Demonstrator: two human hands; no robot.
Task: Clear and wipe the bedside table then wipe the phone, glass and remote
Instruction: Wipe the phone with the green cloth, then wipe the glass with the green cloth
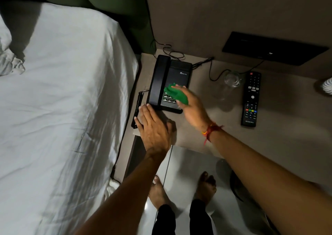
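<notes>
On phone (pixel 177 76): "BEETEL"; remote (pixel 251 99) unreadable.

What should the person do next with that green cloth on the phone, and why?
Probably slide the green cloth down over the remaining keys: the right hand presses it on the phone keypad, with lower buttons still showing beside it. The left hand rests flat at the phone's near edge, seemingly steadying it. The glass and remote wait untouched.
</notes>
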